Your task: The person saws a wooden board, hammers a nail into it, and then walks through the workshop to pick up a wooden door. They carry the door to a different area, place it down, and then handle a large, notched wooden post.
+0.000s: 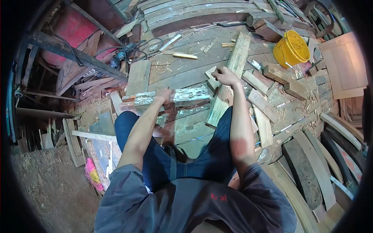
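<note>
My left hand (164, 95) is closed on a weathered wooden block (190, 94) with flaking white paint, which lies crosswise before my knees. My right hand (226, 76) is curled above a long pale plank (237, 56) that runs away from me between my legs and the far boards. Whether its fingers hold anything small cannot be made out. Beneath and beside the right hand, a short wood piece (211, 79) lies against the plank's left side.
A yellow bucket (292, 48) stands at the upper right, near stacked wood blocks (294, 88). A power tool with a cable (123, 54) lies at the upper left beside a metal frame (77, 50). Curved boards (307, 171) lean at the lower right. Shavings and offcuts litter the floor.
</note>
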